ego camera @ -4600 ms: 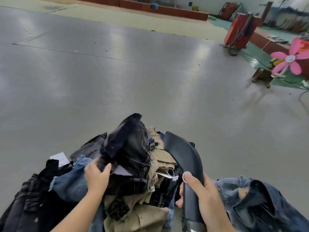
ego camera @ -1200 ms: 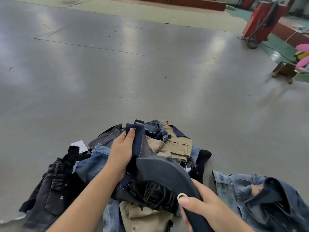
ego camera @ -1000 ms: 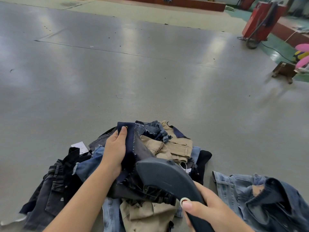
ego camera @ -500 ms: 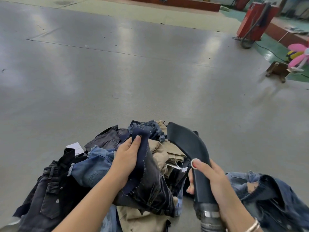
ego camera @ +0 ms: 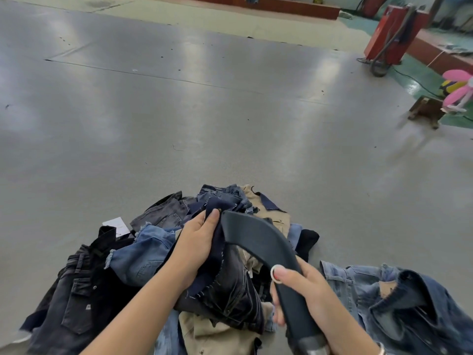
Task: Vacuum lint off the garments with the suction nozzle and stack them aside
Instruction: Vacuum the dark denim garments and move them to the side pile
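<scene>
Resting on top of the pile, the dark denim garment [ego camera: 230, 285] shows frayed edges, pale stitching along a seam and a small brass rivet near its upper end. The left hand [ego camera: 195, 248] grips this upper end, its fingers curled round the cloth. The suction nozzle [ego camera: 258, 242], a smooth matte dark-grey plastic tube with a bend and a flattened, widened mouth, lies with that mouth just beside the left fingertips, against the held fabric. The right hand [ego camera: 304, 288] closes its grip round the nozzle's straight shaft, the thumb laid along the top; a pale ring [ego camera: 276, 272] shows by the thumb tip, and a grey collar ends the shaft below the hand.

The pile of clothes [ego camera: 158, 260] under the garment is mixed: faded blue denim with ragged hems, black and charcoal jeans with pockets, and tan twill pieces; the exact count cannot be told. One white paper tag [ego camera: 114, 224] peeks out at its far left edge. One blue denim jacket [ego camera: 399, 303] lies apart on the right. All sit on a smooth, glossy grey tabletop [ego camera: 204, 124]. Beyond it stand a red machine [ego camera: 394, 37], a wooden stool [ego camera: 426, 114] and one pink flower-shaped fan [ego camera: 458, 88].
</scene>
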{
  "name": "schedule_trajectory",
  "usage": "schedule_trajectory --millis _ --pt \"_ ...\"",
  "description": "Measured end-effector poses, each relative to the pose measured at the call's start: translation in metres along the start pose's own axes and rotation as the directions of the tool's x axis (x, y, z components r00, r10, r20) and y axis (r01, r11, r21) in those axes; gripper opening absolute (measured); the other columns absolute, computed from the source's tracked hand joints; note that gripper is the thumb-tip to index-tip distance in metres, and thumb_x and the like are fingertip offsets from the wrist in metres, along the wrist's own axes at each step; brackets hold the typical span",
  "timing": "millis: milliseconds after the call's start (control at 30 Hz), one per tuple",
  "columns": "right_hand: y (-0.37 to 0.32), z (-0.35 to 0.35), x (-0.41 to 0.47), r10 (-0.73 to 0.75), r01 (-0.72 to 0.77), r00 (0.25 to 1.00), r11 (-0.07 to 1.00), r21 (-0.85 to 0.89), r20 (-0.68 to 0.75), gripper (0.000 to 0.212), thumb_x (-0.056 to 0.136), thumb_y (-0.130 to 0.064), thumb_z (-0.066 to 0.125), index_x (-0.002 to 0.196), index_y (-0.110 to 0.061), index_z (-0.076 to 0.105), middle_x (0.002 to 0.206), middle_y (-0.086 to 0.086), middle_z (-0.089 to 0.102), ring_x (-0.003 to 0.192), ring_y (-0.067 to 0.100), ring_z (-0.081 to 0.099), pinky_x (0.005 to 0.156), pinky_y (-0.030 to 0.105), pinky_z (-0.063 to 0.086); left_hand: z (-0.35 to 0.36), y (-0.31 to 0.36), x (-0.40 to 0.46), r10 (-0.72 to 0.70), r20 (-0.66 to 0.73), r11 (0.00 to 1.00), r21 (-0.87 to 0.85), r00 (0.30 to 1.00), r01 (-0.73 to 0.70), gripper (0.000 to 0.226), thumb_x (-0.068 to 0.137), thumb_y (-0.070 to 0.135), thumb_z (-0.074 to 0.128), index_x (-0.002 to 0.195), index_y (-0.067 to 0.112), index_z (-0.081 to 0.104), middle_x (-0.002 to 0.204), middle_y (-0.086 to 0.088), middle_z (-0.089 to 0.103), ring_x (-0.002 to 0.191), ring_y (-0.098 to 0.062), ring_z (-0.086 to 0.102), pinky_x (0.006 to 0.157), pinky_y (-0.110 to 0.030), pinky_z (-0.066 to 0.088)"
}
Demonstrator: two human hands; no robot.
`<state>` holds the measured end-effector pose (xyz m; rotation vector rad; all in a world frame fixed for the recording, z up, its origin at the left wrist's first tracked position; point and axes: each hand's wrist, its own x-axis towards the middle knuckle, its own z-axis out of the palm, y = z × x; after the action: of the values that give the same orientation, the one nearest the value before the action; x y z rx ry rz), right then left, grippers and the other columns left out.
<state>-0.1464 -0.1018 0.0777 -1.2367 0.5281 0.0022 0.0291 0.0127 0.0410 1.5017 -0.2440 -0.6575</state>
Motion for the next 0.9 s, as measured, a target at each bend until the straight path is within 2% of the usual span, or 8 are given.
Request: schedule_trajectory --millis 100,167,233,300,433,600,733,900 --pt "-0.002 -0.006 0.005 -0.018 0.024 0.994 0.998 0.060 -0.108 0.039 0.068 -0.034 0.074 0.093 -0.008 0.060 0.063 0.018 0.056 0.042 0.029 0.054 0.046 0.033 0.049 0.000 0.001 -0.001 -0.009 -0.002 1.000 0.005 1.000 0.009 0.031 0.100 0.031 0.046 0.085 0.032 0.073 0.085 -0.005 0.074 0.082 -0.023 0.069 0.078 -0.041 0.051" --pt "-0.005 -0.009 0.002 -0.022 0.030 0.991 0.998 0.060 -0.129 0.037 0.067 -0.034 0.075 0.088 -0.008 0.060 0.063 0.019 0.055 0.043 0.028 0.053 0.046 0.034 0.048 -0.004 0.002 0.001 -0.016 -0.035 1.000 0.001 0.999 0.016 0.031 0.099 0.033 0.047 0.082 0.034 0.074 0.080 -0.002 0.074 0.080 -0.022 0.067 0.076 -0.040 0.050" --pt "-0.006 -0.011 -0.004 -0.022 0.022 0.998 1.000 0.012 -0.054 0.032 0.063 -0.039 0.077 0.082 -0.017 0.065 0.065 0.019 0.056 0.045 0.028 0.054 0.048 0.035 0.048 -0.009 0.005 0.005 -0.034 -0.089 0.999 -0.029 0.995 0.032 0.030 0.098 0.034 0.049 0.082 0.031 0.073 0.073 0.002 0.072 0.072 -0.018 0.066 0.067 -0.034 0.050" --pt "-0.003 -0.008 -0.011 0.012 -0.010 0.996 0.999 -0.033 0.084 0.033 0.064 -0.043 0.078 0.091 -0.026 0.068 0.067 0.014 0.062 0.049 0.027 0.058 0.051 0.031 0.049 -0.014 0.008 0.009 -0.050 -0.127 0.998 -0.037 0.991 0.046 0.027 0.098 0.035 0.049 0.084 0.027 0.071 0.068 0.003 0.071 0.063 -0.014 0.065 0.060 -0.031 0.048" --pt "0.006 0.001 -0.012 0.042 -0.011 0.983 0.985 -0.174 0.176 0.056 0.067 -0.046 0.071 0.119 -0.030 0.059 0.076 -0.008 0.070 0.066 0.004 0.065 0.059 0.014 0.047 -0.015 0.006 0.010 -0.017 -0.111 1.000 0.003 0.994 0.018 0.027 0.099 0.034 0.049 0.084 0.030 0.071 0.080 0.000 0.074 0.079 -0.020 0.068 0.074 -0.040 0.052" --pt "0.000 -0.001 -0.004 0.023 -0.019 0.996 0.999 -0.046 0.084 0.031 0.066 -0.042 0.076 0.091 -0.027 0.069 0.063 0.016 0.059 0.043 0.027 0.055 0.046 0.029 0.048 -0.006 0.000 0.002 0.012 0.010 1.000 0.018 1.000 -0.013 0.028 0.099 0.031 0.047 0.088 0.027 0.072 0.073 0.006 0.071 0.067 -0.005 0.064 0.064 -0.028 0.047" --pt "0.000 -0.006 0.006 -0.010 0.012 0.998 0.999 0.035 -0.061 0.040 0.065 -0.039 0.078 0.089 -0.011 0.063 0.065 0.018 0.057 0.045 0.029 0.055 0.050 0.036 0.049 -0.001 0.000 -0.001 -0.017 0.079 1.000 -0.002 0.997 0.017 0.027 0.099 0.030 0.048 0.089 0.032 0.074 0.087 -0.004 0.075 0.082 -0.019 0.069 0.077 -0.040 0.052" --pt "-0.006 -0.017 0.003 -0.040 0.052 0.982 0.997 0.061 -0.184 0.031 0.064 -0.037 0.078 0.077 -0.013 0.063 0.065 0.018 0.057 0.045 0.030 0.055 0.045 0.034 0.049 -0.006 0.004 0.001 -0.033 -0.033 0.999 -0.031 0.999 0.032 0.028 0.098 0.031 0.050 0.082 0.023 0.072 0.077 -0.003 0.073 0.072 -0.017 0.068 0.069 -0.035 0.051"
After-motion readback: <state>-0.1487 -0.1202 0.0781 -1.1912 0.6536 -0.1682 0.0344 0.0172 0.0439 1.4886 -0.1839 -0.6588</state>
